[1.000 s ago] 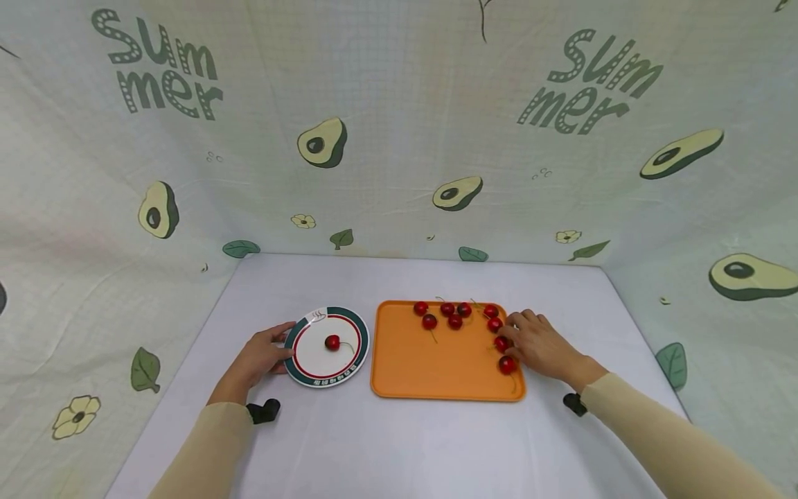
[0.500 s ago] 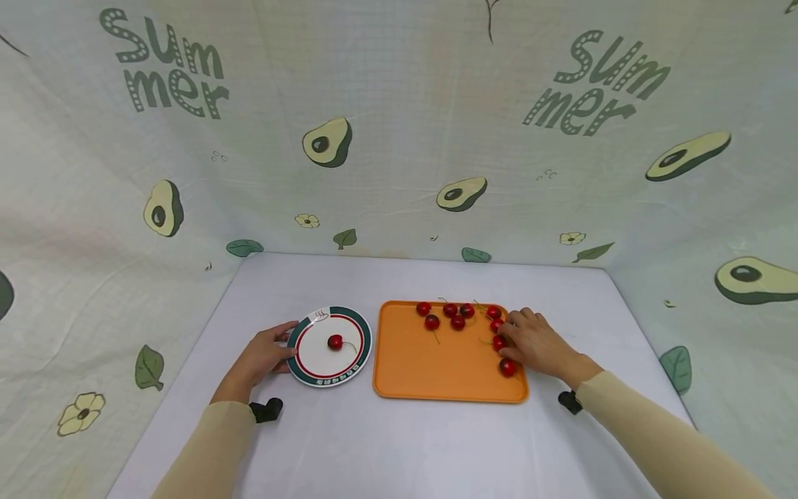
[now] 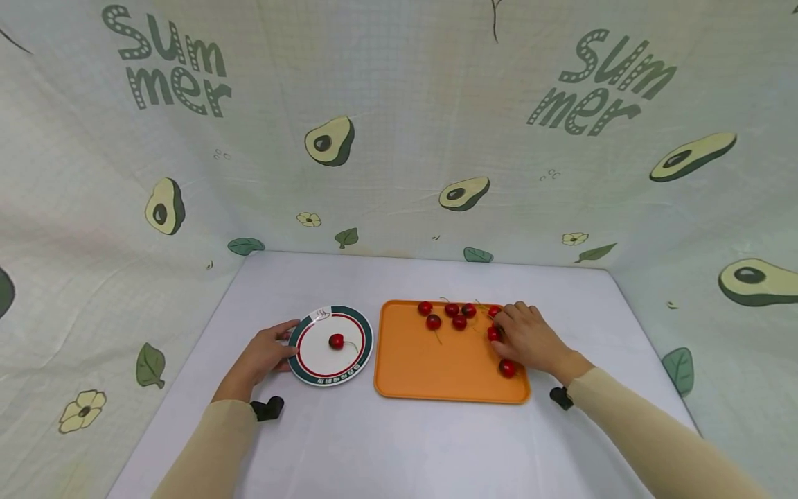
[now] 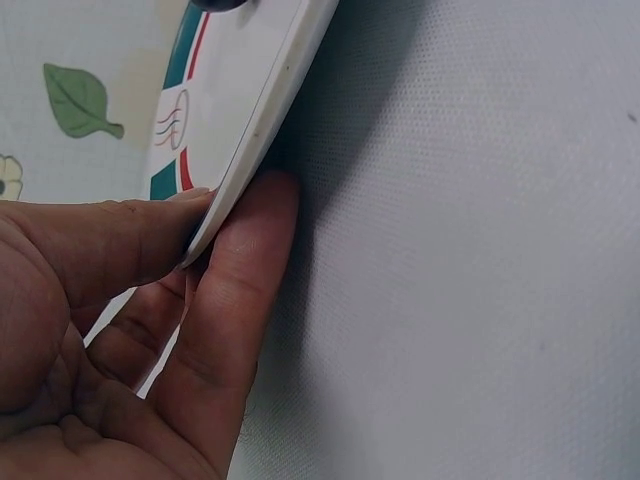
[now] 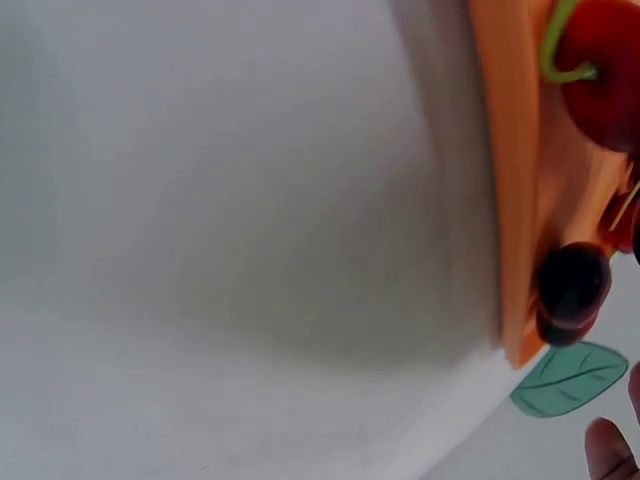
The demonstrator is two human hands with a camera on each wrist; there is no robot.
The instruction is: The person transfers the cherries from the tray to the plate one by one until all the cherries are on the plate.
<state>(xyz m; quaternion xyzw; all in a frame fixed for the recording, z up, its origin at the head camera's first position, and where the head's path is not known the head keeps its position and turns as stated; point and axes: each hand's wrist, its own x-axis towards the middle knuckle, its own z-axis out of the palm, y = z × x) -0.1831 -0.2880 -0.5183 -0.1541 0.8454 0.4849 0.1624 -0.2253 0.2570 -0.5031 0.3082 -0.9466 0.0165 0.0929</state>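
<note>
My left hand pinches the near left rim of a white plate with a green and red border. In the left wrist view the thumb lies on top of the plate and fingers are beneath it. One red cherry with a stem rests on the plate. My right hand is over the right side of an orange tray, pinching a cherry at its fingertips. Another cherry lies just below that hand. In the right wrist view only fingertips show, at the corner.
Several more cherries lie along the tray's far side, such as one cherry with its stem toward me. The plate stands left of the tray, a narrow gap apart. A white-covered table meets a patterned cloth backdrop.
My right hand has shifted slightly left and away from me, and the cherry at its fingertips has moved with it. The left hand keeps its hold on the plate.
</note>
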